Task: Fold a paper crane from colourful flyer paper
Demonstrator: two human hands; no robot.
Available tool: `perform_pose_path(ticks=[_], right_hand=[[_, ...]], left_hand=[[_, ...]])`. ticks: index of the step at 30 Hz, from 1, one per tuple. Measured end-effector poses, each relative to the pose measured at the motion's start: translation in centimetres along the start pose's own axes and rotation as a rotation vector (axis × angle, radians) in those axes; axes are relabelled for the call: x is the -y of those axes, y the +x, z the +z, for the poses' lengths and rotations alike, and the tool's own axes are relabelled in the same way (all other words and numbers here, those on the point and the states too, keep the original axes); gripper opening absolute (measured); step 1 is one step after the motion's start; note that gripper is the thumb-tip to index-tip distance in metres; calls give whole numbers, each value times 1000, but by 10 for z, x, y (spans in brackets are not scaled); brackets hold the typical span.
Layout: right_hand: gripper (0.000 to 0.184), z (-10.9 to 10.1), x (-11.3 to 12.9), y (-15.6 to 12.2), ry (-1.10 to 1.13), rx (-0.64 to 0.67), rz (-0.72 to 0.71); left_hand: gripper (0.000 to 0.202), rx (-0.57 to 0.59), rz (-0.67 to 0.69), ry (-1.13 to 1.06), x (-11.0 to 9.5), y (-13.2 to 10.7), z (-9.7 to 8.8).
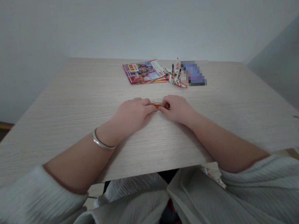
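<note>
Between my two hands, low over the middle of the table, is a small piece of folded paper (157, 105) with orange and green on it. Most of it is covered by my fingers. My left hand (136, 113) has its thumb and fingers closed on the paper's left end. At the other end, my right hand (177, 107) pinches the paper between thumb and curled fingers. Beyond my hands, a folded paper crane (175, 76) with red and white print stands on the table.
The pale wood-grain table (72, 105) reaches back to a white wall (145, 23). A stack of colourful printed leaflets (144, 72) lies near the back edge, left of the crane. To the crane's right lies a pixelated bluish flat item (194, 73).
</note>
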State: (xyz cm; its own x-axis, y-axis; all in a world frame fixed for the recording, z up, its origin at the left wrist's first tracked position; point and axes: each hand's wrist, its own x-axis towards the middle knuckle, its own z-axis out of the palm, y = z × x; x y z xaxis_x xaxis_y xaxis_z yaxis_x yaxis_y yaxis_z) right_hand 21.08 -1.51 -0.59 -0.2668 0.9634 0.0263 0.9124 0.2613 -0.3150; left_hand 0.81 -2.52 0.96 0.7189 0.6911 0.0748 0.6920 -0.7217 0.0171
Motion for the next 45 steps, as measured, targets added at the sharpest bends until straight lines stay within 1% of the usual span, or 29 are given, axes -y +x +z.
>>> perform_pose_path(ticks=[3,6,15,21,26,34,37,40,45], right_hand=[[10,0,-6,1,124,28,-35],[6,0,-10,1,168,34,-76],[6,0,-10,2,117,7,-110],[8,0,-13,2,91,3,-129],[10,-1,-13,1,56,2,-142],[11,-4,-7,-1,-44,6,-171],[11,-3,-12,0,-22,11,-186],[13,-2,-21,1,41,15,-233],[8,0,-29,2,115,13,-275]], left_hand=[[33,18,20,70,-4,-2,-3],[33,34,6,102,-6,-3,-5],[31,114,-65,122,-13,-5,-9],[29,100,-56,159,-14,-7,-10],[33,112,-118,180,-17,-9,-11],[35,142,-154,162,-21,-6,-17],[36,170,-172,129,-20,-7,-20],[39,204,-209,96,-17,-8,-22],[37,168,-185,119,-12,-8,-19]])
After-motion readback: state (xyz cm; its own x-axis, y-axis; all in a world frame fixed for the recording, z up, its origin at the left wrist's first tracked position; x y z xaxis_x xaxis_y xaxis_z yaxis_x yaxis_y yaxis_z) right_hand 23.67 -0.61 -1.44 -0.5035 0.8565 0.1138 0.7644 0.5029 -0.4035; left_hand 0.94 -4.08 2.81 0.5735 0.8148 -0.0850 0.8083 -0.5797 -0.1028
